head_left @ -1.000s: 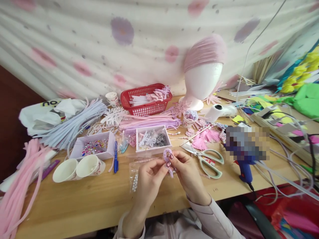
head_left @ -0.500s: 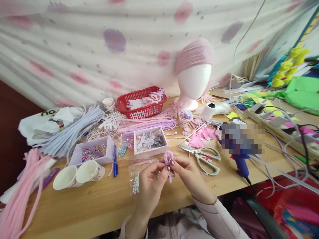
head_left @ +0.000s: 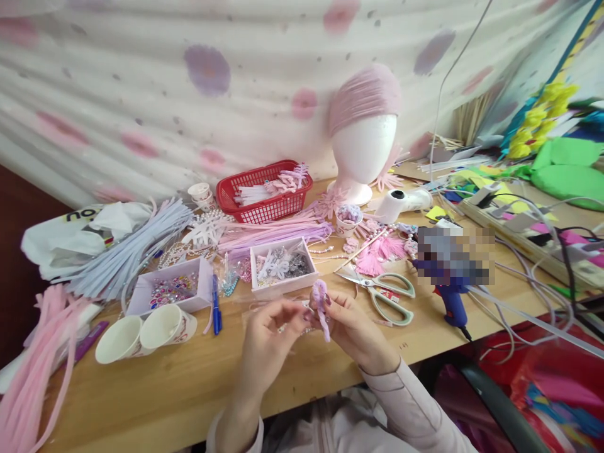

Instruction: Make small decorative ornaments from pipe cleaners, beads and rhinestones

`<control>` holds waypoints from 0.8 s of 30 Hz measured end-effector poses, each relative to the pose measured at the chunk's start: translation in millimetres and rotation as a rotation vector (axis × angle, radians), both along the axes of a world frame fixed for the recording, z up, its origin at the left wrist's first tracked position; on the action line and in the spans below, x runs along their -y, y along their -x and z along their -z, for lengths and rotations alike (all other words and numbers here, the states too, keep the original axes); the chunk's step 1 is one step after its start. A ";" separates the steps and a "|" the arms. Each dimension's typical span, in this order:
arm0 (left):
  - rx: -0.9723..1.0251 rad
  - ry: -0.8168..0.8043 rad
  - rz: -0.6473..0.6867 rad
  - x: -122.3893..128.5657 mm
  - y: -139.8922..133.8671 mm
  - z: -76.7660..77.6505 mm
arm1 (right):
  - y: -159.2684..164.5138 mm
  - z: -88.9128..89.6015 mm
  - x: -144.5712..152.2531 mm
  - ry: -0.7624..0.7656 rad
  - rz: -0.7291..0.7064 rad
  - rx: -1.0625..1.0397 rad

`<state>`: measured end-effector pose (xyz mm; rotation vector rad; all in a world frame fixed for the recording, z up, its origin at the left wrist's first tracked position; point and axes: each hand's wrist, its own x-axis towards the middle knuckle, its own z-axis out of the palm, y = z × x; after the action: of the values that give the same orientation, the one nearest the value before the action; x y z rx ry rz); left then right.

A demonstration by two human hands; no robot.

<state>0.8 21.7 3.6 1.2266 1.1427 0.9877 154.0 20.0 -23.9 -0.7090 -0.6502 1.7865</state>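
head view: right hand (head_left: 356, 330) pinches a lilac pipe-cleaner loop (head_left: 321, 301) just in front of the white box (head_left: 282, 267); left hand (head_left: 268, 330), fingers loosely curled, touches it beside the loop. scissors (head_left: 384, 290) lie right of the box.
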 end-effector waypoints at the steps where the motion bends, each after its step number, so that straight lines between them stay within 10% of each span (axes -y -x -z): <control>1: 0.009 -0.017 -0.016 -4.3 2.6 -1.2 | -0.2 1.1 -1.0 0.001 -0.020 0.002; 8: 0.121 0.015 0.301 -28.8 0.8 -14.6 | 3.1 1.3 -1.6 0.005 -0.132 0.034; 16: 0.000 -0.048 0.137 -22.8 14.1 -1.2 | -7.5 -9.5 1.1 -0.042 -0.151 0.236; 24: 0.015 0.026 0.277 -27.5 23.2 -1.5 | -11.7 -16.2 -3.7 -0.106 -0.207 0.439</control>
<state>-22.5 49.2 5.1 1.3130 0.9401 0.7691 165.7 23.7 -7.6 -1.0021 -1.1379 1.7778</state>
